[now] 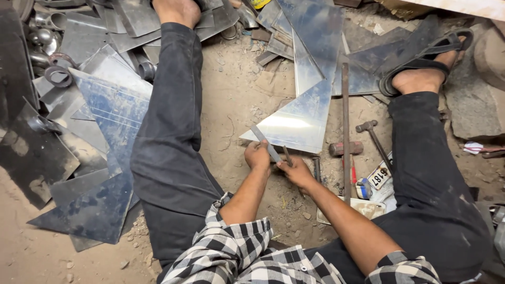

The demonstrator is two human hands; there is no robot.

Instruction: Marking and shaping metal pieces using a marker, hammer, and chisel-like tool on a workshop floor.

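Observation:
I sit on a dirt floor with my legs spread. My left hand [258,155] grips a flat metal ruler [264,142] that slants up to the left, its tip near the edge of a shiny sheet-metal piece [300,123]. Close beside it, my right hand [297,171] holds a thin pointed metal tool [287,155] like a scriber, its tip close to the ruler. Both hands meet just below the sheet's near edge.
A long metal rod [345,126] lies right of the sheet, with a hammer [372,135] and small tools beside it. Many cut metal sheets [110,110] and pipe rings [58,73] pile up at the left and top. A stone block [473,105] sits right.

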